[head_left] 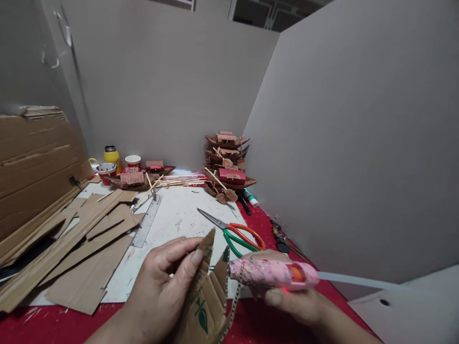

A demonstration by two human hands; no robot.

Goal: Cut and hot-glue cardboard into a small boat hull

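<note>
Pinched between the thumb and fingers of my left hand [168,272] is a folded piece of brown cardboard [202,306] with a pointed tip and a green leaf print. My right hand [287,296] grips a pink hot glue gun [272,273], and a translucent glue stick [358,281] sticks out of its back. The gun's metal nozzle reaches in among the cardboard's upright flaps; whether it touches them I cannot tell. A red light glows near my right thumb. Beyond the hands lie scissors [236,234] with one orange and one green handle, blades partly apart.
Cardboard strips and sheets [96,258] spread over the left side. A clear ruler [147,222] lies beside them. Model boats [227,177] are stacked at the back right, others [132,179] stand back left near red cups [106,174] and a yellow bottle [112,156]. Grey partitions [161,81] enclose the table.
</note>
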